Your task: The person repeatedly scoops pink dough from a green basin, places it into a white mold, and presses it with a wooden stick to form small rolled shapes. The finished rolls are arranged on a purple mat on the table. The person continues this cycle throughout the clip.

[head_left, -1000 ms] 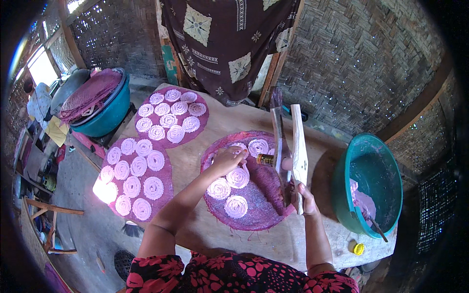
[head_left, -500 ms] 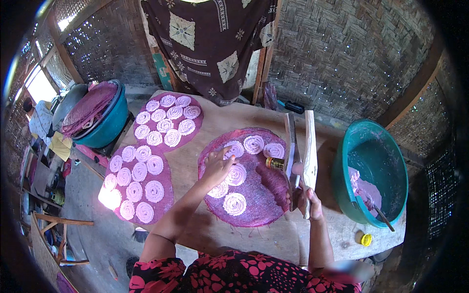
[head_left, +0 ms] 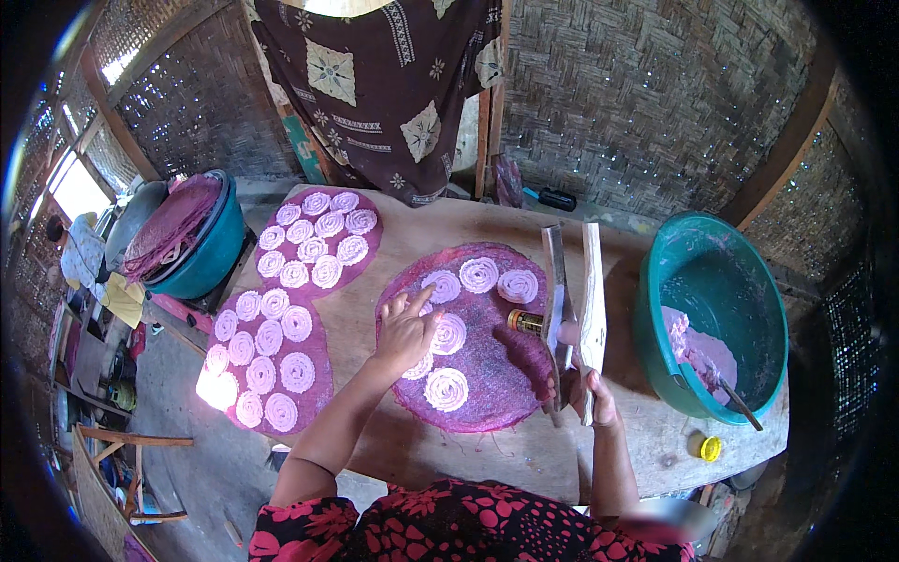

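Note:
Before me a round purple mesh mat [head_left: 487, 398] lies on the wooden table, bearing several pale pink dough swirls [head_left: 447, 390]. My left hand [head_left: 407, 335] hovers over the mat's left side with fingers apart, holding nothing; it partly covers swirls at that edge. I cannot tell whether a fingertip touches one. At the mat's right side, my right hand [head_left: 602, 401] grips the near end of a hand press made of two wooden bars [head_left: 591, 309]. The press is tilted sideways, and its printed metal cylinder [head_left: 526, 322] points left above the mat.
Two more purple mats, an upper one [head_left: 318, 197] and a lower one [head_left: 318, 365], hold rows of swirls at left. A green basin [head_left: 712, 244] with pink dough [head_left: 698, 351] and a utensil stands right, a yellow cap [head_left: 711, 450] near it. Stacked mesh [head_left: 178, 225] rests over a teal tub.
My left hand has drawn back slightly toward the left, uncovering more of the upper left swirl. My right hand keeps the press tilted over the mat. The whole view has shifted a little.

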Motion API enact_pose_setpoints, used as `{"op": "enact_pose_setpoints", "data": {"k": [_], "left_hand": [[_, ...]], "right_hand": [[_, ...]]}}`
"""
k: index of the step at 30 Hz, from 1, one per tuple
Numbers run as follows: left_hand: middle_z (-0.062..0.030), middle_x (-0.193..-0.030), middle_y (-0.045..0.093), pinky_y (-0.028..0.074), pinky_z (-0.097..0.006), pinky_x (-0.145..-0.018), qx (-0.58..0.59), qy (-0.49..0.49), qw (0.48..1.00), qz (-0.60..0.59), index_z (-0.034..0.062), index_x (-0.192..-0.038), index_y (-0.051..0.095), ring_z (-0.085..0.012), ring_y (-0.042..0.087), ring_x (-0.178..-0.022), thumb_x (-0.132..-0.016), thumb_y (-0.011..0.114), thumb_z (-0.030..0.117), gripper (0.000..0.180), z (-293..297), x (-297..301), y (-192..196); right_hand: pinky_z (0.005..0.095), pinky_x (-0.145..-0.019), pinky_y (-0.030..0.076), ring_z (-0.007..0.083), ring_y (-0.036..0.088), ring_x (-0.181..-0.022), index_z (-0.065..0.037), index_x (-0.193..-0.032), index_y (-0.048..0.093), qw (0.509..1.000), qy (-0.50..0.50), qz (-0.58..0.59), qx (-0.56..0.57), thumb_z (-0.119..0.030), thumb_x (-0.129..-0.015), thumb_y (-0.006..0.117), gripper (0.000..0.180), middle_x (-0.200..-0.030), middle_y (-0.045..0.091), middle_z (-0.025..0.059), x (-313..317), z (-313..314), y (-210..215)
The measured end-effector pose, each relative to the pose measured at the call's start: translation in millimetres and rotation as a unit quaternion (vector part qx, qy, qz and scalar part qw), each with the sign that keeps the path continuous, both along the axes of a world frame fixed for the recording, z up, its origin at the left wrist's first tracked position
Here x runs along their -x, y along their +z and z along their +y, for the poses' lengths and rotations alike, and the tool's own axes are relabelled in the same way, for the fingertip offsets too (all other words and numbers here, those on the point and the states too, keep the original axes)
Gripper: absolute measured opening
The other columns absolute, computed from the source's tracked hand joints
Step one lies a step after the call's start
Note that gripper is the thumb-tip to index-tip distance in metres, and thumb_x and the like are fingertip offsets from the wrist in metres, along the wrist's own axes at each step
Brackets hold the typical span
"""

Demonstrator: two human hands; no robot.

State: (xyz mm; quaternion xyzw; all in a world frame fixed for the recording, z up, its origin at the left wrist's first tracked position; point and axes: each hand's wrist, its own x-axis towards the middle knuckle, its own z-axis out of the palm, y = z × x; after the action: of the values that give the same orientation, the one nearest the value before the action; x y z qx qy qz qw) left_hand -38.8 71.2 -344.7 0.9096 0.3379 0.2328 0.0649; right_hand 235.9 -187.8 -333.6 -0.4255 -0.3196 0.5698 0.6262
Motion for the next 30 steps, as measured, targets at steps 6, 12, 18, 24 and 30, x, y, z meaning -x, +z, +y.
{"op": "enact_pose_setpoints", "data": {"k": [6, 12, 18, 24, 30], "left_hand": [[-0.0006, -0.151, 0.042, 0.028, -0.053, -0.106, 0.032, 0.038, 0.997, 0.059, 0.0132, -0.106, 0.075, -0.0394, 0.041, -0.125, -0.102, 0.038, 0.039, 0.046, -3, -3, 11], [-0.0037, -0.152, 0.039, 0.027, -0.054, -0.108, -0.032, 0.028, 0.998, -0.05, 0.0184, -0.11, 0.072, -0.0397, 0.037, -0.13, -0.091, 0.063, 0.031, 0.024, -24, 7, 28], [-0.011, -0.151, 0.035, 0.026, -0.056, -0.108, 0.031, 0.063, 0.996, -0.057, 0.0184, -0.119, 0.059, -0.0416, 0.033, -0.132, -0.068, 0.085, 0.029, 0.058, -49, 8, 19], [-0.0115, -0.153, 0.03, 0.022, -0.059, -0.11, 0.029, 0.08, 0.996, -0.03, 0.0165, -0.12, 0.057, -0.0429, 0.026, -0.137, -0.064, 0.088, 0.035, 0.066, -48, 0, 3], [-0.0141, -0.152, 0.031, 0.021, -0.06, -0.111, 0.093, 0.11, 0.989, 0.024, 0.0168, -0.124, 0.054, -0.0406, 0.028, -0.138, -0.068, 0.087, 0.034, 0.067, -46, -1, 20]], "right_hand": [[0.0405, -0.085, 0.052, 0.0267, 0.065, -0.097, 0.007, -0.13, 0.047, 0.999, 0.001, 0.046, -0.002, -0.063, -0.087, 0.056, 0.083, -0.111, 0.064, 0.0179, -1, -5, -12], [0.0417, -0.085, 0.051, 0.0286, 0.063, -0.1, 0.002, -0.137, 0.043, 0.996, 0.028, 0.073, -0.044, -0.065, -0.087, 0.056, 0.085, -0.114, 0.062, 0.02, -2, -11, -19], [0.0374, -0.081, 0.044, 0.0266, 0.056, -0.09, -0.004, -0.141, 0.042, 0.986, 0.043, 0.14, -0.078, -0.071, -0.081, 0.059, 0.091, -0.109, 0.058, 0.0173, 3, -7, -23], [0.0404, -0.082, 0.045, 0.0304, 0.056, -0.095, -0.009, -0.134, 0.051, 0.98, 0.054, 0.163, -0.1, -0.07, -0.08, 0.062, 0.082, -0.11, 0.056, 0.0191, 4, -6, -21], [0.0406, -0.082, 0.045, 0.0299, 0.055, -0.094, -0.009, -0.136, 0.047, 0.984, 0.05, 0.154, -0.079, -0.072, -0.077, 0.063, 0.088, -0.108, 0.056, 0.0175, 2, -10, -23]]}}
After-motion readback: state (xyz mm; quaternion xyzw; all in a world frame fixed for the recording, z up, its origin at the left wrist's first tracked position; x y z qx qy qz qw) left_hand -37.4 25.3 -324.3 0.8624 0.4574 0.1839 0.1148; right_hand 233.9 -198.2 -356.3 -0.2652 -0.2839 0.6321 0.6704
